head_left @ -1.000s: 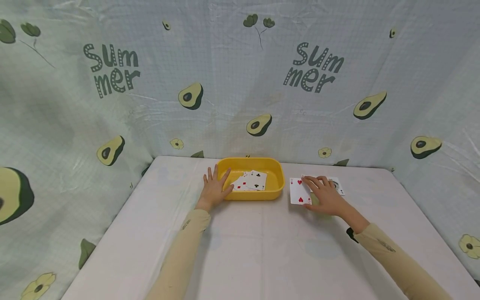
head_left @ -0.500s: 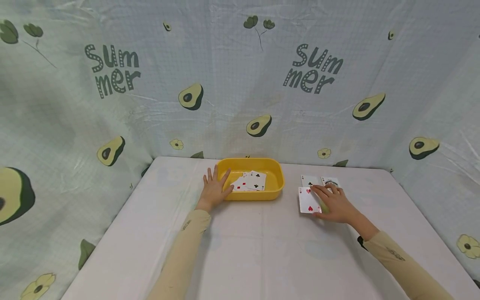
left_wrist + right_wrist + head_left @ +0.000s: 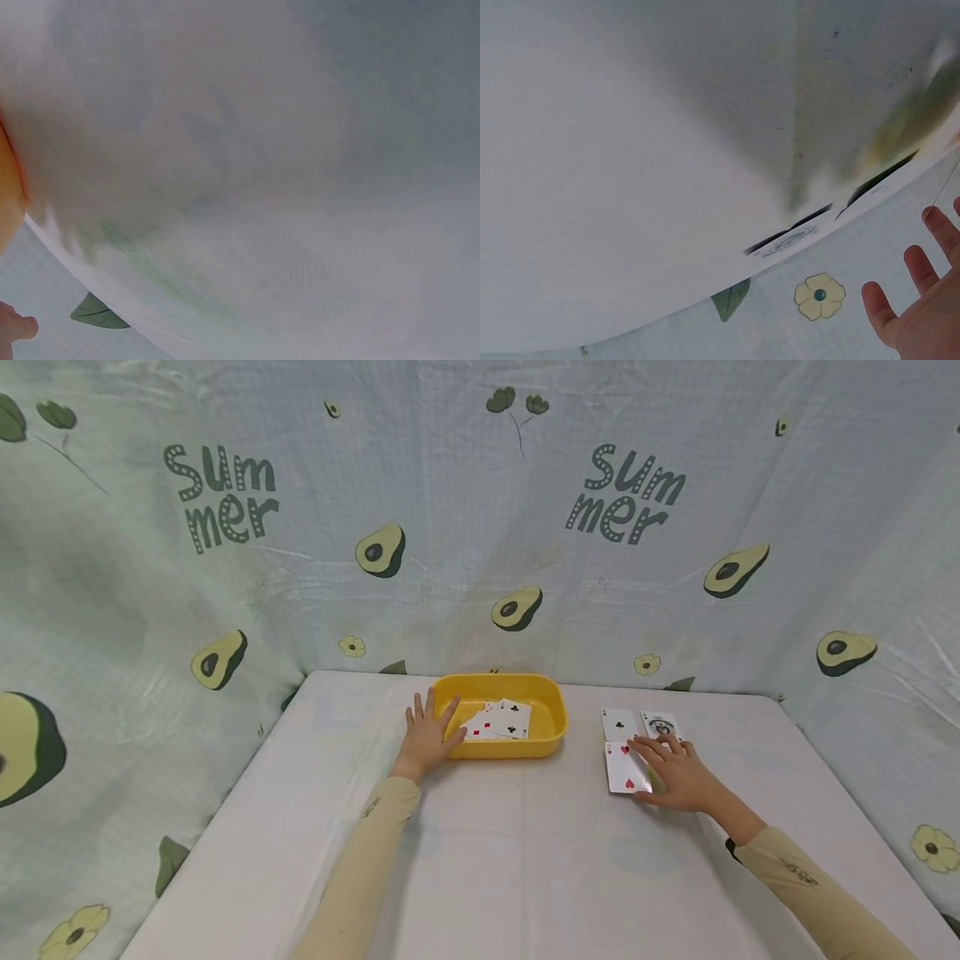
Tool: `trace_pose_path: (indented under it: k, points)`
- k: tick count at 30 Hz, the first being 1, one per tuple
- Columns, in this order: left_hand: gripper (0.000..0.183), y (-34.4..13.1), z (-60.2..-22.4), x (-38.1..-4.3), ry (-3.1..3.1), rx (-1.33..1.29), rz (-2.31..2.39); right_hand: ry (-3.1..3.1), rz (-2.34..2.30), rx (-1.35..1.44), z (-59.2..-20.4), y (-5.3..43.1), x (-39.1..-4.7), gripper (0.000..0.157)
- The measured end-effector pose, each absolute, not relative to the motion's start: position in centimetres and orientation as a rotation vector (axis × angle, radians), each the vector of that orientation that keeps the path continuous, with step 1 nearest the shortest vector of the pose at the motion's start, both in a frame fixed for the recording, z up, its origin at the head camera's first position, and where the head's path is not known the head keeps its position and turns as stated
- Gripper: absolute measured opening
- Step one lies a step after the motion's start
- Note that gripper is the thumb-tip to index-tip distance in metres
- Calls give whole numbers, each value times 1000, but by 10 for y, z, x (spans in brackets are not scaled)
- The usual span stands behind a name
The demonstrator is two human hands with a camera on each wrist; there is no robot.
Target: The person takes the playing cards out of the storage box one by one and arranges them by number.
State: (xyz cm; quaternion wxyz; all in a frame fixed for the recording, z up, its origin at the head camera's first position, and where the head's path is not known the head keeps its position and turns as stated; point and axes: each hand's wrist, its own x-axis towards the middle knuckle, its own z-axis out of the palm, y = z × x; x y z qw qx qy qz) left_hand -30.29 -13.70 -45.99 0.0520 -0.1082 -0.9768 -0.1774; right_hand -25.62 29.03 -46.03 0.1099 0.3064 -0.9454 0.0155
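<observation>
In the head view my left hand (image 3: 423,741) lies with fingers spread at the left end of a yellow tray (image 3: 553,727), fingertips over its rim. Inside the tray are several playing cards (image 3: 517,718). To the right, my right hand (image 3: 678,777) pinches a heart playing card (image 3: 625,771) by its right side, thumb at the lower corner and fingers at the top. This card is close over the table. Just behind it lie a club card (image 3: 619,723) and a card with a dark round picture (image 3: 660,723), side by side and face up.
A white cloth covers the table (image 3: 487,860). Behind and at the sides hangs a curtain (image 3: 450,485) printed with avocados and lettering. The right wrist view shows the card with the round picture (image 3: 791,240) near the table's far edge.
My right hand has moved right and toward the front with the heart card, uncovering the two cards behind it. The left hand has stayed at the tray.
</observation>
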Motion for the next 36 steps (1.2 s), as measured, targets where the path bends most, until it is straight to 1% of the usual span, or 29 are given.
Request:
trace_pose_path:
  k: [15, 36]
  points:
    - [62, -137, -458, -305, -2993, -312, -539, -2856, 19, 852, -465, 295, -255, 76]
    - [61, -139, -463, -305, -2948, -347, -522, -2935, -9, 824, -473, 299, -257, 79]
